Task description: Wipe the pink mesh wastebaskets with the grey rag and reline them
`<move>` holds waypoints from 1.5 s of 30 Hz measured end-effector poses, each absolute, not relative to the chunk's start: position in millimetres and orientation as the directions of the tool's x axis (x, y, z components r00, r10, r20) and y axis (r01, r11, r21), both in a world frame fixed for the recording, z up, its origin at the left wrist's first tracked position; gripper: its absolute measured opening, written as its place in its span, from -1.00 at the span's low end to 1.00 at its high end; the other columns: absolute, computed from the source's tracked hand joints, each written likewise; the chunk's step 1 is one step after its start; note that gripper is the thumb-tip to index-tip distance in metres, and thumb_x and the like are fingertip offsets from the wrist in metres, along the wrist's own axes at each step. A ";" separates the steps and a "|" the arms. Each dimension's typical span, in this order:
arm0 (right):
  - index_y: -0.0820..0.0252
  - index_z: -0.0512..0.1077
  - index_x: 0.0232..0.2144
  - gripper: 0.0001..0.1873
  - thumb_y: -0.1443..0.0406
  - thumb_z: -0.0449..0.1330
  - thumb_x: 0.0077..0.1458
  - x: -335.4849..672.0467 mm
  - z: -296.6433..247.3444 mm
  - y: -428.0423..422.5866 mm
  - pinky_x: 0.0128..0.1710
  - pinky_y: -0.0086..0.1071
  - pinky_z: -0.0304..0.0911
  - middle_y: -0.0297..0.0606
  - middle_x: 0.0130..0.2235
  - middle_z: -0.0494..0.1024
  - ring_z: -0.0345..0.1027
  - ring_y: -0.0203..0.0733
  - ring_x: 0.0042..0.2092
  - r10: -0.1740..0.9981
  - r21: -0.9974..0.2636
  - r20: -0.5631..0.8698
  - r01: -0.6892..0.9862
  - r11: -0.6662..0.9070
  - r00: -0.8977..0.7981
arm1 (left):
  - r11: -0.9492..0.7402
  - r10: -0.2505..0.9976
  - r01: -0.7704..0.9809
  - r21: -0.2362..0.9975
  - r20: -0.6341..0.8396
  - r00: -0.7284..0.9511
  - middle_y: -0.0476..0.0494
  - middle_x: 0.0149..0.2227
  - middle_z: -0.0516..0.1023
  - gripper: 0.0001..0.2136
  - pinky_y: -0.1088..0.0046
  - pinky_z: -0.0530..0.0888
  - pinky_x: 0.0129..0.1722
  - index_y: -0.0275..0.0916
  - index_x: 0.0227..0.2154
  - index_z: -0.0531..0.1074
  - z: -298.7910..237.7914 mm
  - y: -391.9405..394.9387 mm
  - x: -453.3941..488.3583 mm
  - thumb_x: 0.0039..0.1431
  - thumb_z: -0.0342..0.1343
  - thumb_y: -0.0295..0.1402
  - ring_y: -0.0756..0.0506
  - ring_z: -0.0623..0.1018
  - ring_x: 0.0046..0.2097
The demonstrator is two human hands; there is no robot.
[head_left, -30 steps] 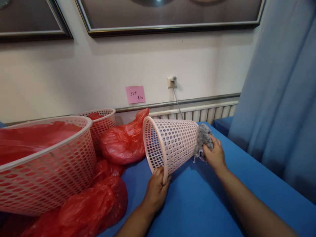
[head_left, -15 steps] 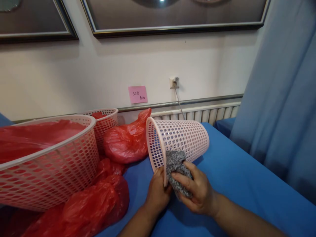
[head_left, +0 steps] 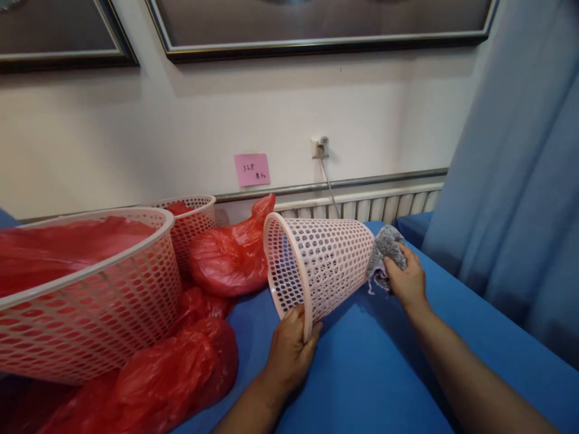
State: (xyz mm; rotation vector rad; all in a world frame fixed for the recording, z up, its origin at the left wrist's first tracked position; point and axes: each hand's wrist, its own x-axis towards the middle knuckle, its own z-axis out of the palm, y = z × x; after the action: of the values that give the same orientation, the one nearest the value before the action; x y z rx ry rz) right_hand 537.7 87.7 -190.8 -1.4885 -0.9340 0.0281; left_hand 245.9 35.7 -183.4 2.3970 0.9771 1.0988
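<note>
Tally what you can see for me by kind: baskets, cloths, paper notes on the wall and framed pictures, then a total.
Baskets: 3 (held basket, large left basket, smaller back basket)
Cloths: 1 (grey cloth)
Paper notes: 1 (pink note)
Framed pictures: 2 (left picture, wide picture), both partly in view
Total: 7

A handwritten "32" on a pink note [head_left: 252, 169]
I see it on the wall [head_left: 384, 120], slightly above and left of frame centre; its other characters I can't make out.
</note>
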 end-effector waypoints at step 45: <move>0.09 0.55 -0.07 -0.62 0.29 0.18 0.03 514.4 -177.5 57.4 0.14 -0.03 0.35 -0.12 0.04 0.49 0.42 0.05 0.09 0.500 -0.609 0.775 0.668 0.428 0.386 | -0.682 0.727 0.372 0.630 0.526 0.441 -0.25 0.08 0.57 -0.66 0.14 0.48 0.19 -0.15 0.15 0.47 -183.0 30.5 246.8 0.40 0.00 -0.28 -0.22 0.55 0.11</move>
State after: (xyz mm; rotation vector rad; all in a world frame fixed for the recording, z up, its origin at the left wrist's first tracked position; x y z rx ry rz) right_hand 514.4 57.4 -177.5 -1.2101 -1.2540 -0.1495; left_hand 246.8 30.5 -183.0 2.2730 0.9272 1.1336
